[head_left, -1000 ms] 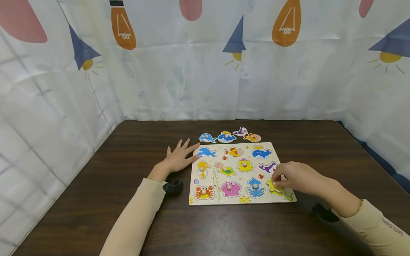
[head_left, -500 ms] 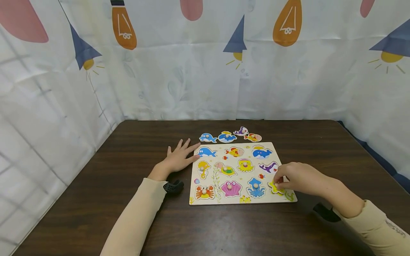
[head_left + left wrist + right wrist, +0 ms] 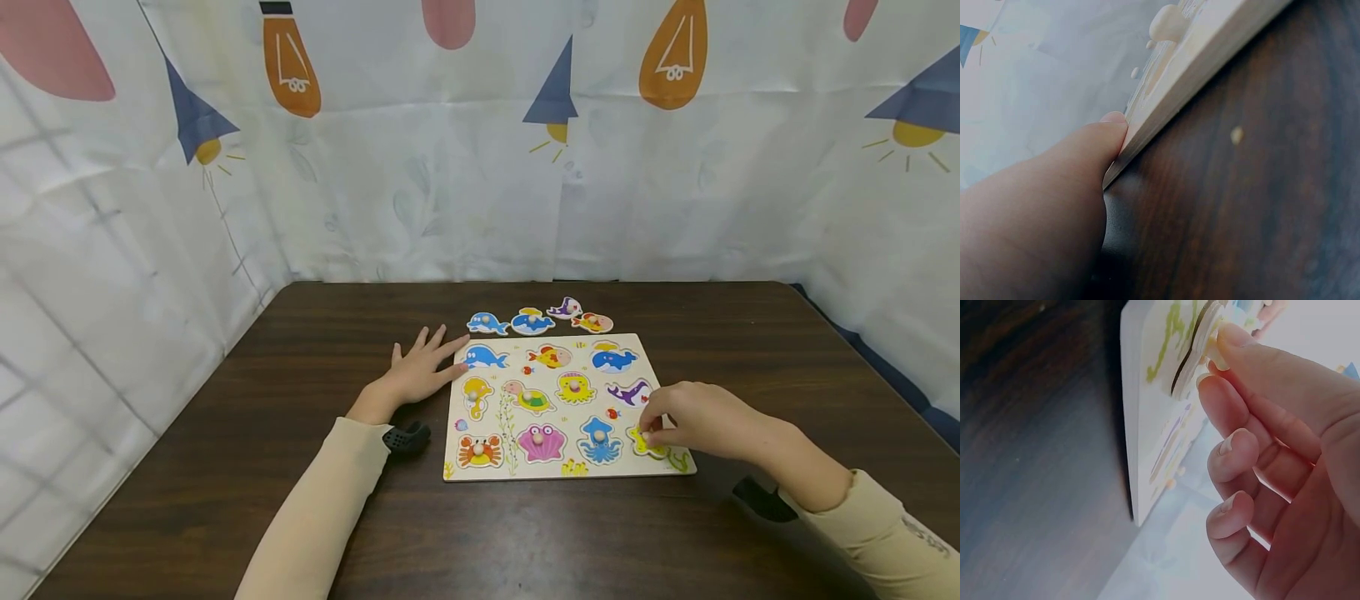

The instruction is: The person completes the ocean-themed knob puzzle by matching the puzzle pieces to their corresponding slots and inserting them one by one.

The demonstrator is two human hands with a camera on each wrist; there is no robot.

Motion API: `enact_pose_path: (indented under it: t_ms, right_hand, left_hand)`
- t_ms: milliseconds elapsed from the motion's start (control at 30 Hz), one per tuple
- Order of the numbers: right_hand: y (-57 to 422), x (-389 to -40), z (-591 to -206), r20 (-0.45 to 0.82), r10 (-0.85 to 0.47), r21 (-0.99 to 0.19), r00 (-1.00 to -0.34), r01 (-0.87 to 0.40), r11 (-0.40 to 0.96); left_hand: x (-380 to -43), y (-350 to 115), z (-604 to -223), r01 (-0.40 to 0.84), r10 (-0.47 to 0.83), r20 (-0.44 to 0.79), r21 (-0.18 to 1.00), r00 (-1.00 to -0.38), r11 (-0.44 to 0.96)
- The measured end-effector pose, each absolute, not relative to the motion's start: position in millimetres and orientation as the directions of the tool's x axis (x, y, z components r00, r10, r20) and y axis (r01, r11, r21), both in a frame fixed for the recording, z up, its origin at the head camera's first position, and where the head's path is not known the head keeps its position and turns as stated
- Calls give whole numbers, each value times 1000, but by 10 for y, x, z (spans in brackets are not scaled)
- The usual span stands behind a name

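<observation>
A wooden peg puzzle board (image 3: 558, 473) with sea animals lies on the dark table. At its lower right corner, my right hand (image 3: 701, 421) pinches the knob of a yellow star-shaped puzzle piece (image 3: 639, 444) between thumb and finger. The right wrist view shows the piece's white edge (image 3: 1186, 369) close over the board, with a dark line beneath; whether it sits in its recess I cannot tell. My left hand (image 3: 412, 372), fingers spread, touches the board's upper left edge. In the left wrist view its thumb (image 3: 1100, 139) presses against the board's side.
Behind the board lie loose knobbed pieces: a blue dolphin-like one (image 3: 487, 323), a blue whale (image 3: 532, 322), a purple one (image 3: 564, 308) and a red-yellow fish (image 3: 592, 323). Several pieces, including the crab (image 3: 480, 452) and pink shell (image 3: 542, 442), sit in the board. A printed curtain (image 3: 450, 208) stands behind.
The yellow piece has shifted slightly right and turned a little under my right hand, which keeps hold of its knob. My left hand stays in place on the board's edge.
</observation>
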State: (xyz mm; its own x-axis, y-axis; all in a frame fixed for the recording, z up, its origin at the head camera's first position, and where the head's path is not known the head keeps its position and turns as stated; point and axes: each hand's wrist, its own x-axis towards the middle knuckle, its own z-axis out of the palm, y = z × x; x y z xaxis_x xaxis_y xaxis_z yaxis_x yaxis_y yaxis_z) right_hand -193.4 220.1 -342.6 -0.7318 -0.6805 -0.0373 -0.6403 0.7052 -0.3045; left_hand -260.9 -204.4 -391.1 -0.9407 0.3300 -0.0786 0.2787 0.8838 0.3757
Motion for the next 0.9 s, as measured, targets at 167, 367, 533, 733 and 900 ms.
enact_pose_path:
  t_ms: [167,367,533,733,900]
  right_hand:
    - [2197,-1933,-3447,-35,-677,-302,-736,-638,709]
    - [2192,-1929,-3466,-40,-666,-300,-745,-626,719]
    - [2192,-1922,-3468,-35,-663,-300,-748,-625,721]
    - [2199,-1924,-3452,-43,-665,-307,-745,-624,719]
    - [2200,-1928,-3372,-60,-654,-318,-754,-607,729]
  left_hand:
    - [-2600,-2042,-3907,279,331,-75,385,-941,880]
    - [-2603,-2048,-3914,286,339,-70,392,-938,874]
    - [-2609,-2054,-3919,289,340,-68,390,-938,875]
    - [-2604,-2057,-3926,286,338,-72,386,-939,877]
    - [-2601,-2055,-3925,288,339,-71,385,-938,877]
